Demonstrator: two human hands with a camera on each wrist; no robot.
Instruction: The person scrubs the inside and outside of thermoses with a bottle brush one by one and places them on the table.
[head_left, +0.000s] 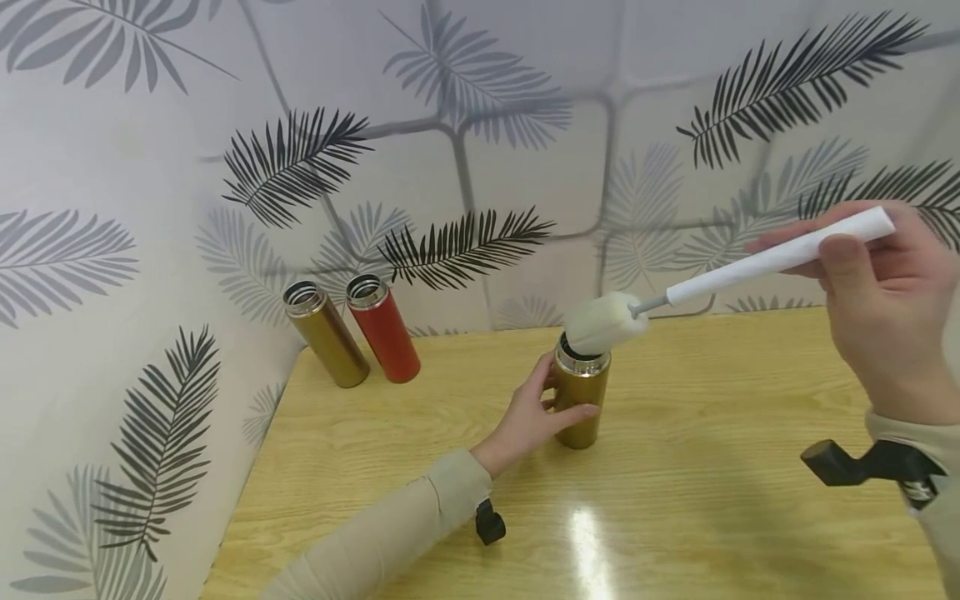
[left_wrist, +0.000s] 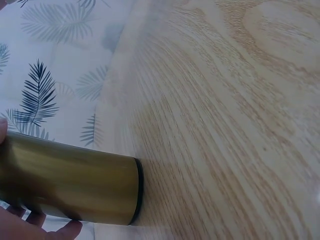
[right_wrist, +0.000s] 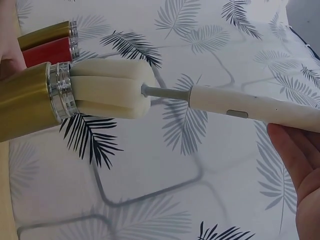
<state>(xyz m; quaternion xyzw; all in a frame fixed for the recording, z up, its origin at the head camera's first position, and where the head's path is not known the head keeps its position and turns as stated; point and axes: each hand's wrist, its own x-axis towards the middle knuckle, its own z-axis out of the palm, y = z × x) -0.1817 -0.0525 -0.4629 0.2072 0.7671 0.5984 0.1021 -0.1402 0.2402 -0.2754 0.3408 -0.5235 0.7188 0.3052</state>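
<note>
The right hand (head_left: 885,308) was wrapped around the far end of a long white plastic-handled bottle brush with a cream sponge head (head_left: 757,268), thumb laid over the handle and fingers curled beneath it. The brush was carried in the air above the bench, its long axis running from about two o'clock at the grip down to about eight o'clock at the sponge; the sponge end pointed down and leftward, and its tip was just entering the open steel-rimmed mouth of the flask.

The left hand (head_left: 528,417) was closed around the short gold metal vacuum flask (head_left: 579,396), fingers on the far side and thumb across the near side, at about nine o'clock of the body. The flask stood upright near the middle of the light wooden bench (head_left: 712,467), its long axis vertical and its mouth pointing up.

The step in hand was judged to be the insertion of the sponge into the flask, barely begun. For the next move, the handle would probably need to be swung up towards vertical so that brush and flask axes were aligned, while the flask was braced against tipping.

At about ten o'clock of the held flask, well apart at the bench's back corner, a taller gold metal flask (head_left: 324,335) and a red metal flask (head_left: 384,329) were seen side by side, both uncapped.
</note>
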